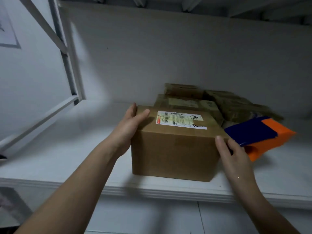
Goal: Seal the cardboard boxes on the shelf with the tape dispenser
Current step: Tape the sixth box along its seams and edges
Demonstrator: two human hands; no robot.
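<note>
Entry: we have the box (173,152) standing upright near the front edge of the white shelf (84,149), label (181,119) facing up. The left grip (133,122) clasps the top left edge, thumb laid on the lid and fingers down the far side. The right grip (231,154) clasps the near right corner, thumb on the front face and fingers wrapped round the side. We judge this two-sided hold serves to square or slide the box so that its lid is reachable for taping. More boxes (185,102) sit stacked just behind it against the back wall, and a blue and orange bag (263,132) lies just beside it on the right. No tape dispenser is in view. Whether the lid seam already carries tape, we cannot tell; the label covers much of it.
</note>
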